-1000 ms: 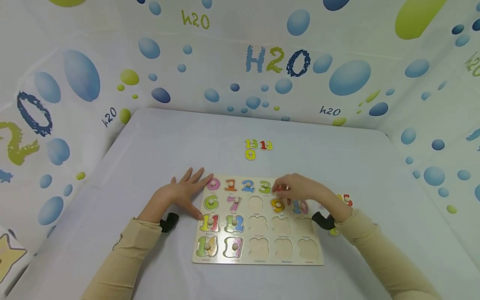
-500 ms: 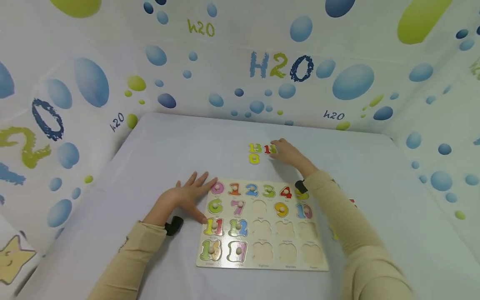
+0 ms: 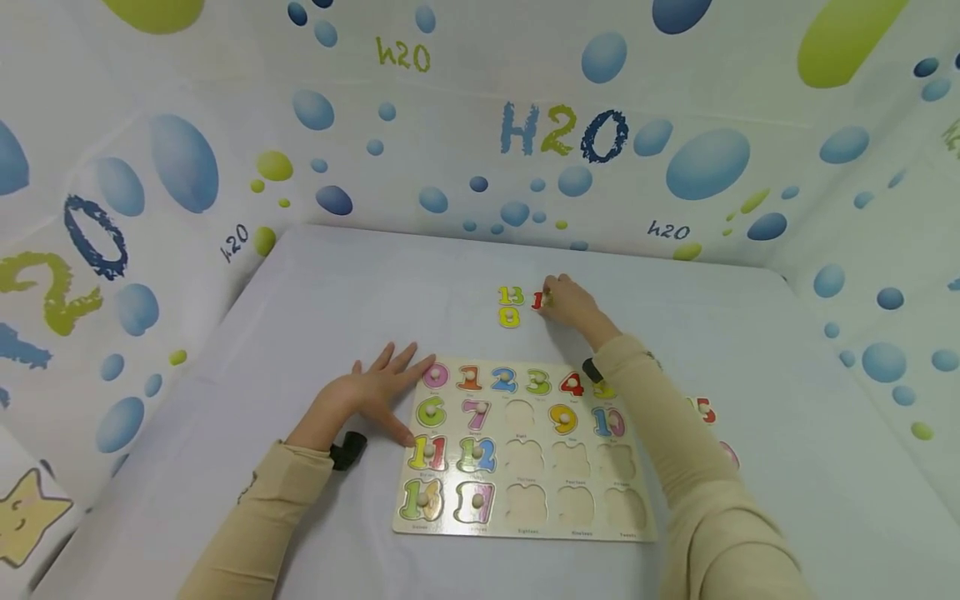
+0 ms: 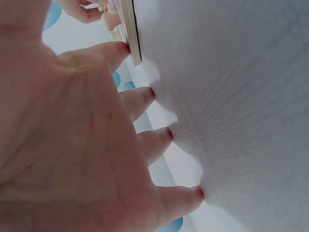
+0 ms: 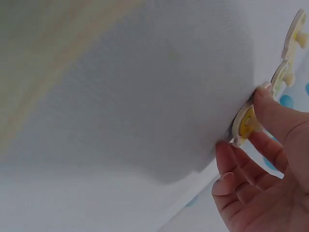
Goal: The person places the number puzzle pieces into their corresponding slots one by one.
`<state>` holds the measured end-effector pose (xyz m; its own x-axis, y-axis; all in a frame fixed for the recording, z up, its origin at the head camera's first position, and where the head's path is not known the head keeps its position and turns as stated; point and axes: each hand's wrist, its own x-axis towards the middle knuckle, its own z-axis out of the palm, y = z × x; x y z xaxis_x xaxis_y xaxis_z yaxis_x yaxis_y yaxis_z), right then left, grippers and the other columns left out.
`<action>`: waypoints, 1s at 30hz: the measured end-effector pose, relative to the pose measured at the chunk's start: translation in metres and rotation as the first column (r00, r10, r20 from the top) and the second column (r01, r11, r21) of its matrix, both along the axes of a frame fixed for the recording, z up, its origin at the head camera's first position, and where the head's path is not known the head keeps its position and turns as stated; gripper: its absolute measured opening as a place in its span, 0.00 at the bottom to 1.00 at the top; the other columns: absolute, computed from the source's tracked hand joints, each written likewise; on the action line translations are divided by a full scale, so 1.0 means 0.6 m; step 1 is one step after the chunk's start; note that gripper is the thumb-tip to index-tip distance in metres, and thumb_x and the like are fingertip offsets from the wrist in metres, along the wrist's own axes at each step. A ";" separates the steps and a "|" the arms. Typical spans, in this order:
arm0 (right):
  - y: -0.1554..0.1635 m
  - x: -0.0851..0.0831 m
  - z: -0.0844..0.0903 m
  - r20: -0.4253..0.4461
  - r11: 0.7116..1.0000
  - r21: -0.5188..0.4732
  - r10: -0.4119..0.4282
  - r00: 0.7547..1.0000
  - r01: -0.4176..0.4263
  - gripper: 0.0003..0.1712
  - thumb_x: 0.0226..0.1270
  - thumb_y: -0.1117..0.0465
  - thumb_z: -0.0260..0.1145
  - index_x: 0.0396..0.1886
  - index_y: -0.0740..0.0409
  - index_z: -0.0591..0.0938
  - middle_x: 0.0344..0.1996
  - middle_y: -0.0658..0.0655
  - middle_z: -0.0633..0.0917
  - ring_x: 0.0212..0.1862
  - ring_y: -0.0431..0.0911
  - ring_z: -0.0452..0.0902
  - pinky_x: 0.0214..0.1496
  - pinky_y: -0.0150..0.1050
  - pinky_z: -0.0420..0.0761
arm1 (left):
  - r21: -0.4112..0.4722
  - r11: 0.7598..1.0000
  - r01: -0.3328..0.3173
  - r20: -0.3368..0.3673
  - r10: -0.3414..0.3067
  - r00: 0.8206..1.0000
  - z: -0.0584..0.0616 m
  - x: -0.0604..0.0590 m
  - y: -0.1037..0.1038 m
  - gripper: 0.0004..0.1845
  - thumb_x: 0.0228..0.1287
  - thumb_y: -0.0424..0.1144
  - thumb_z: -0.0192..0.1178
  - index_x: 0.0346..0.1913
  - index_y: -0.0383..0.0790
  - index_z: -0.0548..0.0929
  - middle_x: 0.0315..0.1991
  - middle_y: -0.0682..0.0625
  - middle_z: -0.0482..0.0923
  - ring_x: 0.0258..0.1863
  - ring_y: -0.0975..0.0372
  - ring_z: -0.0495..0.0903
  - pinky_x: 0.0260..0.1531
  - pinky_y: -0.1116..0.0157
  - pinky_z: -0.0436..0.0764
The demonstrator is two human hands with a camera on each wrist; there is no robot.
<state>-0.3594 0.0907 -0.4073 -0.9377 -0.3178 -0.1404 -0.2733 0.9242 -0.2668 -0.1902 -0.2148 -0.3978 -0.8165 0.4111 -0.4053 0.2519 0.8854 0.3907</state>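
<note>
Red wooden number piece [image 3: 537, 301] pinched by right hand [image 3: 572, 303], apparently, fingers curled round. Left hand [image 3: 367, 395] flat, holding nothing, steadying wooden number puzzle board [image 3: 525, 521] on white table [image 3: 337, 283]. Picking-up step; next calls for lifting clear and finding the matching empty slot.

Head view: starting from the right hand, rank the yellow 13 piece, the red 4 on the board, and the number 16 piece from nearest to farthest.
From the right hand, at the loose pieces beyond the board:
1. Yellow 13 piece, loose on the table just left of the hand.
2. Red 4, in the board's top row, nearer the person.
3. Number 16 piece, in the board's bottom-left corner, farthest.
</note>
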 end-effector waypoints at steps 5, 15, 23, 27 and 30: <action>0.014 0.013 0.000 -0.017 0.994 -0.099 -0.054 0.998 0.052 0.19 0.64 0.60 0.66 0.47 0.64 0.69 0.37 0.62 0.77 0.37 0.52 0.70 0.40 0.44 0.72 | -0.003 1.000 0.005 0.005 -0.005 1.000 0.001 0.000 0.002 0.65 0.34 0.58 0.76 0.74 0.45 0.47 0.73 0.40 0.33 0.69 0.43 0.27 0.57 0.34 0.35; 0.031 0.042 0.017 -0.120 0.950 -0.304 0.031 0.992 -0.067 0.04 0.66 0.70 0.59 0.39 0.65 0.75 0.28 0.61 0.83 0.28 0.49 0.80 0.30 0.40 0.77 | -0.005 1.000 0.017 -0.005 -0.017 1.000 0.002 -0.001 -0.003 0.65 0.35 0.59 0.75 0.74 0.44 0.47 0.73 0.39 0.33 0.69 0.42 0.27 0.57 0.33 0.36; 0.017 0.115 0.077 -0.052 0.904 -0.414 0.093 0.994 -0.106 0.04 0.67 0.66 0.60 0.38 0.63 0.75 0.30 0.60 0.84 0.32 0.53 0.81 0.32 0.39 0.78 | 0.006 1.000 0.023 -0.001 -0.023 1.000 0.002 0.002 0.001 0.65 0.35 0.59 0.75 0.74 0.43 0.47 0.73 0.38 0.33 0.69 0.41 0.28 0.57 0.33 0.37; 0.017 0.187 0.087 -0.003 0.875 -0.412 0.279 0.960 -0.255 0.02 0.66 0.67 0.61 0.35 0.61 0.76 0.28 0.59 0.85 0.30 0.53 0.81 0.26 0.37 0.76 | -0.006 1.000 0.029 -0.002 -0.029 1.000 0.004 0.001 0.002 0.65 0.36 0.59 0.75 0.74 0.43 0.47 0.73 0.38 0.33 0.68 0.41 0.28 0.56 0.33 0.37; 0.019 0.235 0.075 0.053 0.841 -0.414 0.403 0.913 -0.347 0.03 0.65 0.67 0.62 0.34 0.59 0.76 0.26 0.54 0.84 0.28 0.49 0.81 0.25 0.35 0.76 | -0.016 0.999 0.031 -0.002 -0.031 1.000 0.003 -0.001 0.001 0.65 0.35 0.60 0.75 0.74 0.43 0.47 0.73 0.38 0.33 0.68 0.41 0.28 0.56 0.33 0.37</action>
